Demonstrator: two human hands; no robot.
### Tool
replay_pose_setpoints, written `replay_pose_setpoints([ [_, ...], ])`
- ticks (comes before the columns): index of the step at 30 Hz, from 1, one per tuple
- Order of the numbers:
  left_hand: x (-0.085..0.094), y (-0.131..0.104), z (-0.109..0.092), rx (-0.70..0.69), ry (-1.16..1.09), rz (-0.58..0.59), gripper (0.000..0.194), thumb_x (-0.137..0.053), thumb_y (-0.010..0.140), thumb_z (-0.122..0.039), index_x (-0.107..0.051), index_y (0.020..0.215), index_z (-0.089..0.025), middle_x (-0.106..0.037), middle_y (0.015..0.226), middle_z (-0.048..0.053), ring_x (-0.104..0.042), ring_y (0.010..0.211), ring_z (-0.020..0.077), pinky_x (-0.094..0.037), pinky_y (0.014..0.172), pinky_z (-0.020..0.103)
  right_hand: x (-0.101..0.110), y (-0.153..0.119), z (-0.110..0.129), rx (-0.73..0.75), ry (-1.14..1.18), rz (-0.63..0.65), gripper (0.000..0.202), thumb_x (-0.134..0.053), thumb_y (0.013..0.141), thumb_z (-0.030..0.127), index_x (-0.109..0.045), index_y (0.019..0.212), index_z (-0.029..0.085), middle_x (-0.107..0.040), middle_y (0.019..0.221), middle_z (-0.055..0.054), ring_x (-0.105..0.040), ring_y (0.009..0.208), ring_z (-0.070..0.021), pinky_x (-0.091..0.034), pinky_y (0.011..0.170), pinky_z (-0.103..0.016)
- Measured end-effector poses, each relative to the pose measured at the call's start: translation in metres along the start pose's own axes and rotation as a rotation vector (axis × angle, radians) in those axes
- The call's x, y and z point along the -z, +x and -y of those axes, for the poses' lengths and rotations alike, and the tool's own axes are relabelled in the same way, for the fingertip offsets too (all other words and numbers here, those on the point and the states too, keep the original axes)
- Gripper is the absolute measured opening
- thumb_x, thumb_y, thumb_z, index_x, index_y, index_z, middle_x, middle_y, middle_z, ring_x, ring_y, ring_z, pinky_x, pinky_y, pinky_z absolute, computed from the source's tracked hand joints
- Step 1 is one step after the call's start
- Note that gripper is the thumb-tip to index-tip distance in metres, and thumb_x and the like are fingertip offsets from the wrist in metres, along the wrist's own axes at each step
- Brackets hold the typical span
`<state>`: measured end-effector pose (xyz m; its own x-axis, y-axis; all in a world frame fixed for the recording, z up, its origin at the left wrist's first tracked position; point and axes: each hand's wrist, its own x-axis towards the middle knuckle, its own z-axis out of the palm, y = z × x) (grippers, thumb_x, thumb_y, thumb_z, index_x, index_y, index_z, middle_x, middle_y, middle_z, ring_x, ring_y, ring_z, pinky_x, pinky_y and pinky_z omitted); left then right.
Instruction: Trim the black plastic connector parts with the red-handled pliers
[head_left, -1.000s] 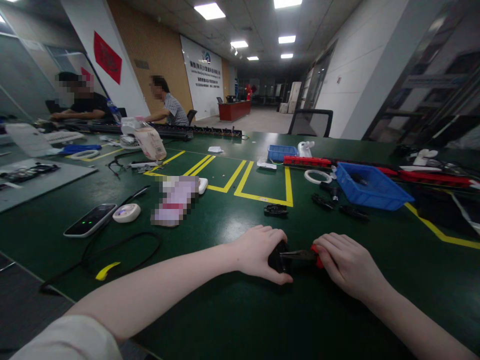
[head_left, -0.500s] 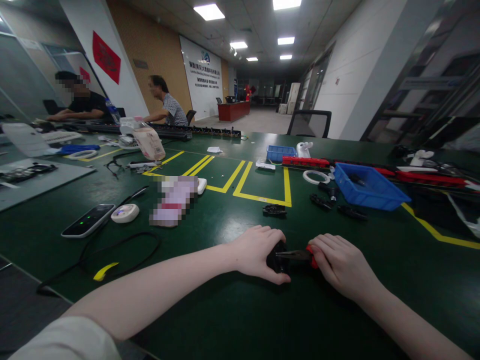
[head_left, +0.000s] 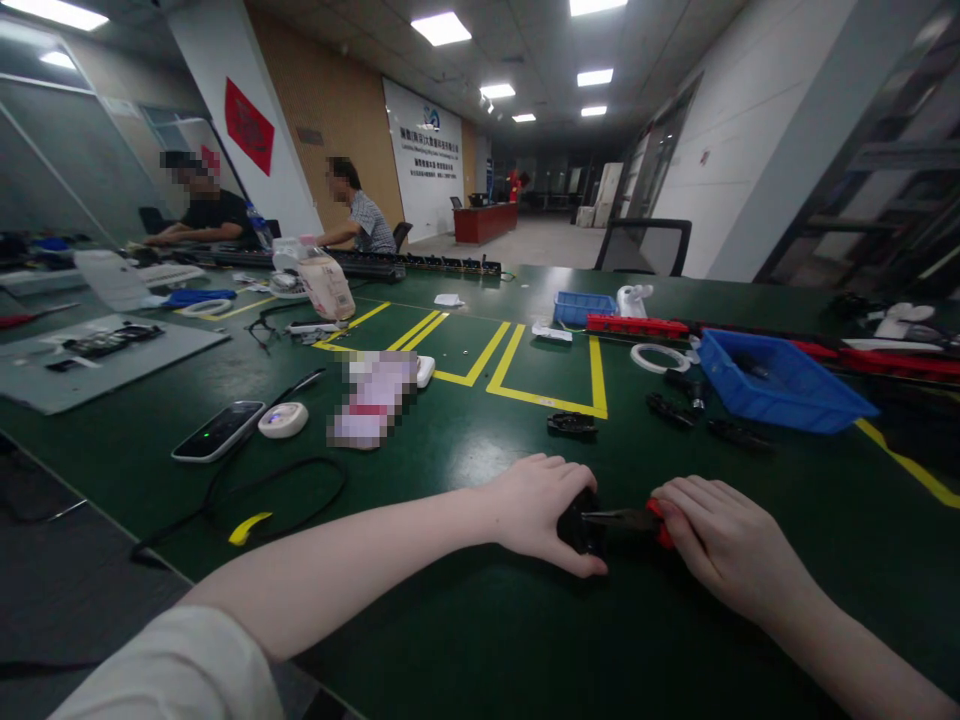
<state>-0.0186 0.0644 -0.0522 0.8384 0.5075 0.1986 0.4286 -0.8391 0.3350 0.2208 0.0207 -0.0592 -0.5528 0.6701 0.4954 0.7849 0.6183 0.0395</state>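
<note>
My left hand (head_left: 541,512) is curled around a small black part (head_left: 576,522) low over the green table. Much of that part is hidden behind the fingers, so its exact kind does not show. In my right hand (head_left: 724,525) are needle-nose pliers (head_left: 626,518) with red handles. The pliers' grey jaws point left, and their tips touch or overlap the black part. Beyond my left hand lies a similar black piece (head_left: 571,424); more black pieces (head_left: 670,410) rest farther right.
A blue bin (head_left: 784,385) stands at the right beside a white ring (head_left: 660,358). On the left are a phone-like device (head_left: 218,431), a round white gadget (head_left: 283,420) and a looped black cable (head_left: 345,482). Two people (head_left: 367,222) sit across the green table (head_left: 450,620).
The whole scene has shifted to the right in the view as the camera turned slightly left. Both hands keep their hold, with the plier tips still at the black part.
</note>
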Motion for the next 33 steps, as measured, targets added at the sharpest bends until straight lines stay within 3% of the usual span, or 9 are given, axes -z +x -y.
replay_pose_setpoints([
  [33, 0.001, -0.001, -0.003, 0.010, -0.004, 0.002, 0.060, -0.066, 0.067, -0.062, -0.050, 0.101, -0.016, -0.062, 0.092, 0.005, -0.058, 0.080, 0.0213, -0.045, 0.072, 0.032, 0.008, -0.001, 0.001, -0.095, 0.036, -0.020, 0.030, -0.036, 0.093, 0.026, -0.063, 0.083, 0.016, -0.067, 0.079, -0.007, -0.060, 0.071, -0.0168, -0.045, 0.062, -0.030],
])
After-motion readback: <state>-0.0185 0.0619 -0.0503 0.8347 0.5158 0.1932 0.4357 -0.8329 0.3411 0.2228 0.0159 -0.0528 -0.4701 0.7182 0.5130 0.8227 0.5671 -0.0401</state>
